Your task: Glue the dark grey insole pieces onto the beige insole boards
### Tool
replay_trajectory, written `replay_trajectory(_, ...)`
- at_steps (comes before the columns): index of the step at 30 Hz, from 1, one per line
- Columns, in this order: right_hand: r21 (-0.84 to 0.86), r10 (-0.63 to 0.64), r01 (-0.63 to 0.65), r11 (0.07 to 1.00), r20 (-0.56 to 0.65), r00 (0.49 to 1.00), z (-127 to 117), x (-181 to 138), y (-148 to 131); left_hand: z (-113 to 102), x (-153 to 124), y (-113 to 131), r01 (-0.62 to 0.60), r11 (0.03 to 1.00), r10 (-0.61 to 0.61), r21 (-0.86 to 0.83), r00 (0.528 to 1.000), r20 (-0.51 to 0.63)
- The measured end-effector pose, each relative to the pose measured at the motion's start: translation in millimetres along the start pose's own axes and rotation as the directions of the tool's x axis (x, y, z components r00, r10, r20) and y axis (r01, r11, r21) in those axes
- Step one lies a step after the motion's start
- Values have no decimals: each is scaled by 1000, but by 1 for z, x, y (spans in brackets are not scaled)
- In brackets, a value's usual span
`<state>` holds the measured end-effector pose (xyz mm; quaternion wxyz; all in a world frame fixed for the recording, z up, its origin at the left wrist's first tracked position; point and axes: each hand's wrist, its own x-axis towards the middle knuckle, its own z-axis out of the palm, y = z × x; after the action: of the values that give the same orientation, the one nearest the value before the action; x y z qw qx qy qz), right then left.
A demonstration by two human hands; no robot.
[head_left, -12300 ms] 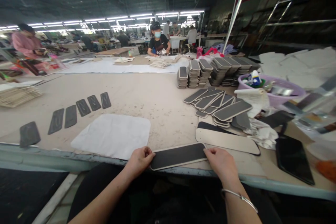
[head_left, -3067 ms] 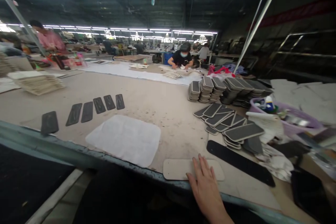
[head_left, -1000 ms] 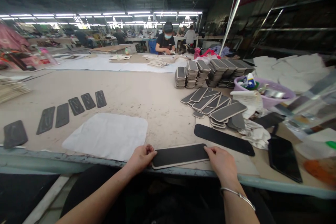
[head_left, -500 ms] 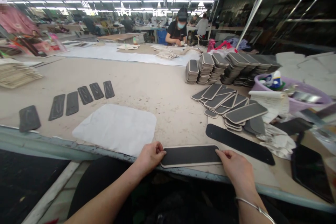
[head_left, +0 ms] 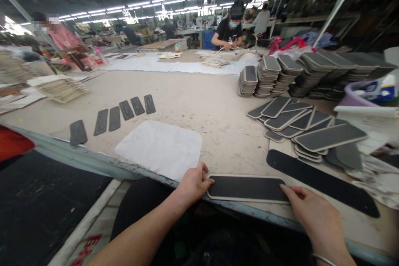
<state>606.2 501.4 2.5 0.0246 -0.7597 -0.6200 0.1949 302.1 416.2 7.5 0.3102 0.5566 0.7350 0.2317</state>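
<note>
A dark rectangular panel with a pale border and rounded corners [head_left: 247, 188] lies along the table's front edge. My left hand [head_left: 195, 183] pinches its left end between thumb and fingers. At its right end, my right hand [head_left: 316, 212] grips the corner with thumb and forefinger. Just behind the panel, to the right, is a long black strip with rounded ends [head_left: 321, 181]. A white sheet [head_left: 162, 145] lies on the table beyond my left hand.
Several small dark pieces [head_left: 114, 118] lie in a row at the left. A loose pile of bordered panels [head_left: 330, 136] is at the right, with neat stacks [head_left: 268, 75] behind it. A co-worker [head_left: 229, 29] works at the table's far side. A purple basin [head_left: 355, 93] stands far right.
The camera view has turned left, so things on the table appear further right. Both hands still hold the ends of the dark panel, which stays at the table edge.
</note>
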Motion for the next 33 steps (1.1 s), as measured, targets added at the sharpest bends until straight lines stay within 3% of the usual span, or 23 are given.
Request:
replay_trajectory(4,17,-10,10,1000,-13,1000,1,0,1,-7,-2,0,-72,997,71,23,997,3)
replay_trajectory(14,26,4,-4,1000,-16,1000,-1,-3,-3,-11,-5,-3,-112,992,108,65,992,60)
replay_trajectory(22,75,-27,33,997,-80,996,0,-7,-8,-10,-1,-10,-152,988,152,-10,985,82)
replay_trajectory(33,85,33,-26,996,-78,996,1,-9,-12,-10,-3,-7,-177,978,165,111,980,109)
